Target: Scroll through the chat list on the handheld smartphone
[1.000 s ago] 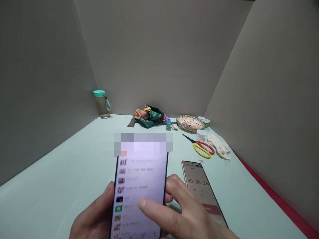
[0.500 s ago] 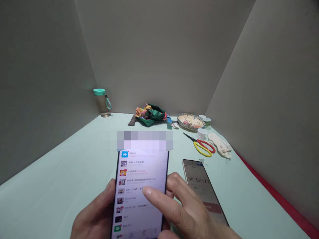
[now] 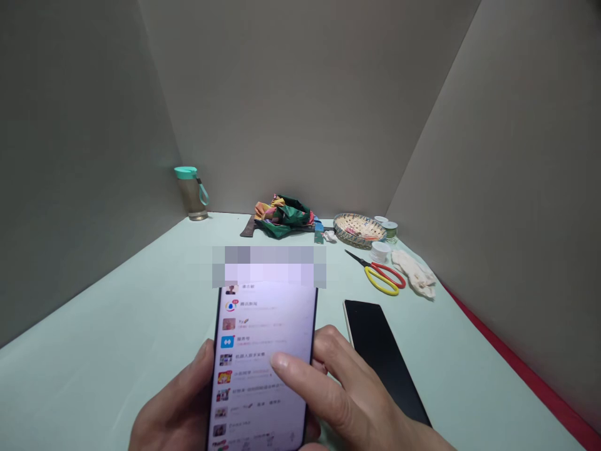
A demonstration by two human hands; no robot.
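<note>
You are cradling a lit smartphone (image 3: 265,363) in your left hand (image 3: 176,410), the fingers wrapped around its left edge and back, so that hand is closed on it and holding it clear of the pale green table (image 3: 117,326). Your right hand (image 3: 345,401) is reaching across from the right with its fingers loosely spread and gripping nothing; the thumb (image 3: 293,373) is resting on or just above the screen, though I cannot tell whether it is actually touching the glass.

The screen is showing a list of rows with small icons, and the top strip is blurred out. As a judgement, you are midway through scrolling that list: no single entry is opened and nothing is being typed.

A second phone (image 3: 382,357) is lying flat on the table just to the right of your right hand, its screen dark. Farther back, well apart from both hands, are sitting red and yellow scissors (image 3: 382,275), a white cloth (image 3: 416,275), a woven basket (image 3: 359,229), small thread spools (image 3: 380,252), a heap of coloured fabric (image 3: 284,216) and a teal-lidded water bottle (image 3: 192,194).
</note>
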